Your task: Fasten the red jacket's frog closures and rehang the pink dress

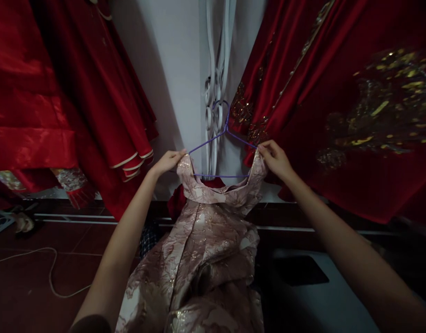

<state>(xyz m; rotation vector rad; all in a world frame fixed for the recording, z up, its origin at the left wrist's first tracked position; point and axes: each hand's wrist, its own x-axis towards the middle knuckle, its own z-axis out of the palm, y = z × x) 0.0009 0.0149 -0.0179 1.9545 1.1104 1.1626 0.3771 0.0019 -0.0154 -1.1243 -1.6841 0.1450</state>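
A pink brocade dress point(202, 222) with a metallic sheen hangs in front of me on a purple wire hanger point(208, 140). Its hook reaches up to pale curled metalwork point(218, 117); whether it is hooked there I cannot tell. My left hand point(168, 162) pinches the left shoulder of the dress at the hanger's end. On the other side my right hand point(273, 158) pinches the right shoulder in the same way. The wide neckline lies between my hands, with the hanger's lower bar crossing it. Below, the skirt falls in folds towards me.
Red garments point(95, 83) hang at the left, and red gowns with gold sequins point(382, 106) at the right. A white cord point(53, 268) trails over the dark red floor. A dark flat object point(301, 270) rests on a pale surface point(341, 296) at lower right. Shoes point(23, 223) stand far left.
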